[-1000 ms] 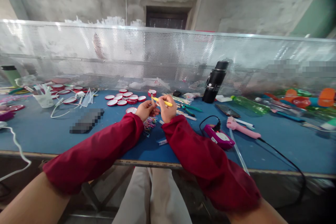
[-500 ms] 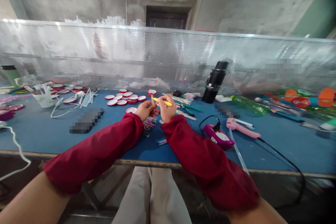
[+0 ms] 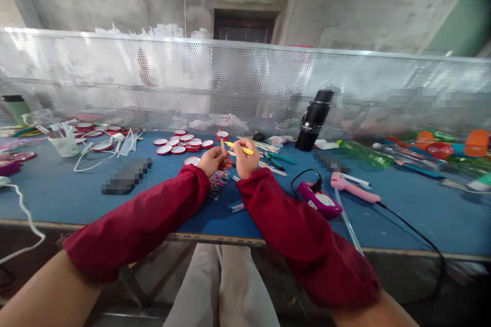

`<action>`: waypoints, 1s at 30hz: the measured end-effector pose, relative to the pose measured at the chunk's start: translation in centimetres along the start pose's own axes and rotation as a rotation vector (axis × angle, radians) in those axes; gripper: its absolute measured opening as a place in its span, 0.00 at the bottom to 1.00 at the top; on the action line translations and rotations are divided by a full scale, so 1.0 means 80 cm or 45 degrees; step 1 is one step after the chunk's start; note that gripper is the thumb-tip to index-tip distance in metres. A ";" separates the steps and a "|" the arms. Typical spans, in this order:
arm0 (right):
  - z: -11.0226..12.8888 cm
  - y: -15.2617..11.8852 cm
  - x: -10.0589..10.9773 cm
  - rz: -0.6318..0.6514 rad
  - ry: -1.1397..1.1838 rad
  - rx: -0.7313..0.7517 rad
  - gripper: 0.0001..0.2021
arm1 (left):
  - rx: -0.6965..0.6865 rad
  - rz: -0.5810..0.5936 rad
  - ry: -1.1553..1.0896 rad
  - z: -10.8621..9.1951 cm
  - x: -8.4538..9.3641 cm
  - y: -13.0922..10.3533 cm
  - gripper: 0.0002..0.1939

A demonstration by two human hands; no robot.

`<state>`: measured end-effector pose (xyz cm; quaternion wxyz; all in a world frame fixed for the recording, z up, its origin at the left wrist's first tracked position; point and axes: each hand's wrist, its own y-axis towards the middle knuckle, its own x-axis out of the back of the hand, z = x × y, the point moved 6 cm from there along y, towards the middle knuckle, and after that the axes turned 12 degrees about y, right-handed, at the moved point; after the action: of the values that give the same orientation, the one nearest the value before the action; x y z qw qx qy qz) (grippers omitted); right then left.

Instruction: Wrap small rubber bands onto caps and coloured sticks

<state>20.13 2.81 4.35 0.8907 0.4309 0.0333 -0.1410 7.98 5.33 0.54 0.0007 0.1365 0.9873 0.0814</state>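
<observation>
My left hand [image 3: 212, 161] is closed on a flat wooden craft stick [image 3: 222, 144], held upright between thumb and fingers. In my right hand [image 3: 246, 159] is a yellow marker pen [image 3: 245, 149], gripped like a writing tool, its tip pointing left toward the stick with a small gap visible. Under my hands lies a tangle of coloured elastic bands [image 3: 219, 184]. Several white-faced round lids with red rims [image 3: 178, 149] lie behind my left hand, and another red-rimmed stack [image 3: 222, 135] stands just beyond the stick.
Pliers with teal handles [image 3: 282, 158] lie right of my hands. Farther right are a purple power box [image 3: 320, 200], a pink glue gun [image 3: 356, 189] with a trailing black cord, and a black bottle [image 3: 314, 120]. At left are a phone [image 3: 126, 176] and a white cup of pens [image 3: 64, 146].
The marker has moved slightly right, away from the stick, along with my right hand. My left hand stays almost in place, still gripping the stick.
</observation>
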 end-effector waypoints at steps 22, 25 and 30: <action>0.002 0.002 0.001 -0.017 -0.017 0.014 0.08 | 0.003 0.003 -0.007 -0.002 0.000 -0.001 0.07; 0.000 0.001 -0.003 0.038 0.034 0.000 0.08 | 0.001 0.013 -0.004 -0.002 0.000 -0.001 0.08; 0.002 0.002 0.000 0.008 -0.018 0.024 0.08 | 0.010 -0.006 -0.002 -0.003 0.000 -0.002 0.07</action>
<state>20.17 2.74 4.56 0.8872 0.4384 0.0242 -0.1416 7.94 5.11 0.77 0.0011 0.1343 0.9879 0.0775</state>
